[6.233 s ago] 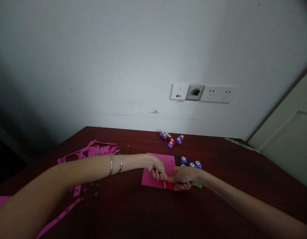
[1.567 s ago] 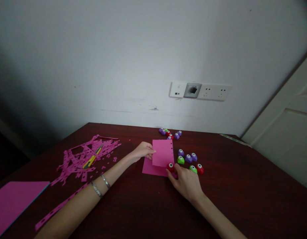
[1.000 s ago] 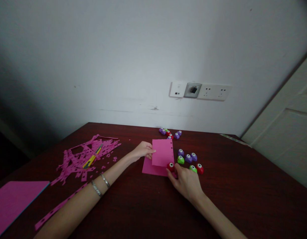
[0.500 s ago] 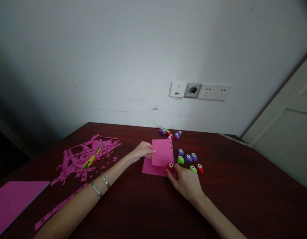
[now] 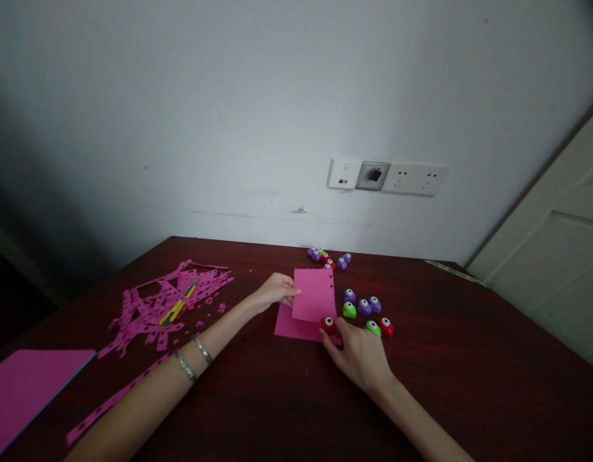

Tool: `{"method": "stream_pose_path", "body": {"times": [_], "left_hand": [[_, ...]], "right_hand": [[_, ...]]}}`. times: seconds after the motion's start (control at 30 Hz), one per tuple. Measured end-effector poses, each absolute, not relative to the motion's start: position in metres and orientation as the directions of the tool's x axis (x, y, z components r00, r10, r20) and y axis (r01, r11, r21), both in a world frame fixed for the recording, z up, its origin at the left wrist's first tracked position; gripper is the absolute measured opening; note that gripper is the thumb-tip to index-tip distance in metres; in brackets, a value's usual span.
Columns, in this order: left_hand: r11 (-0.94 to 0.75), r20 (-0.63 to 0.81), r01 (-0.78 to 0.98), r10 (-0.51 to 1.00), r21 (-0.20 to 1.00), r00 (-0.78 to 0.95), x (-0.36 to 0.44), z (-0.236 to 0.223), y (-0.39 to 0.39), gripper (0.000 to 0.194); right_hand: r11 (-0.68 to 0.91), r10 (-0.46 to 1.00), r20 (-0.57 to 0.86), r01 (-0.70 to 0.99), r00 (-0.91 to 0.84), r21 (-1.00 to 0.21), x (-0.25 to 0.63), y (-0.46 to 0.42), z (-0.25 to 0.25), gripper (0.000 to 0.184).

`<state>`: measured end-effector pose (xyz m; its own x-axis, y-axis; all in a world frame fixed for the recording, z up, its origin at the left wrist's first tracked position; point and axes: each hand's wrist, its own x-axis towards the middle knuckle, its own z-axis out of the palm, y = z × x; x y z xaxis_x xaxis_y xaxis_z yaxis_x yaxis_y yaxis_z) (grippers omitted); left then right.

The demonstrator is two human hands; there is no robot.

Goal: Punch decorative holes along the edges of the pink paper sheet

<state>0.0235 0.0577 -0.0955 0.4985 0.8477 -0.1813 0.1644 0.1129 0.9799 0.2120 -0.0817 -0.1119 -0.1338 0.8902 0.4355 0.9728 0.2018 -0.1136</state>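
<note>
My left hand (image 5: 278, 292) pinches the left edge of a pink sheet of paper (image 5: 312, 292), which has small punched holes down its right edge. Under it, a second pink sheet (image 5: 291, 328) lies on the table. At the lower right corner of the held sheet, my right hand (image 5: 361, 353) grips a red craft punch (image 5: 328, 325) between thumb and fingers. Whether the sheet's edge sits inside the punch is too small to tell. Just right of the papers stand several more punches: purple (image 5: 364, 307), green (image 5: 349, 310) and red (image 5: 386, 327).
Cut pink scraps (image 5: 147, 308) are heaped on the left, with a yellow utility knife (image 5: 178, 307) on top. A pink sheet stack (image 5: 31, 391) lies at the near left. More small punches (image 5: 326, 258) stand by the wall, below the sockets (image 5: 414, 178).
The red punch and my right hand have shifted very slightly left and down along the sheet's lower edge. My left hand keeps its hold on the paper, almost still.
</note>
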Motion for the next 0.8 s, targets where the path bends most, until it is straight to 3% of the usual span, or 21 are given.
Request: {"method": "stream_pose_path", "body": {"times": [0.8], "left_hand": [[0.089,-0.171,0.176,0.833,0.98,0.527,0.0219,-0.0894,0.0539,0.016]], "right_hand": [[0.187,0.882,0.45,0.98,-0.138,-0.067,0.2128,-0.0811,-0.1088,0.026]]}}
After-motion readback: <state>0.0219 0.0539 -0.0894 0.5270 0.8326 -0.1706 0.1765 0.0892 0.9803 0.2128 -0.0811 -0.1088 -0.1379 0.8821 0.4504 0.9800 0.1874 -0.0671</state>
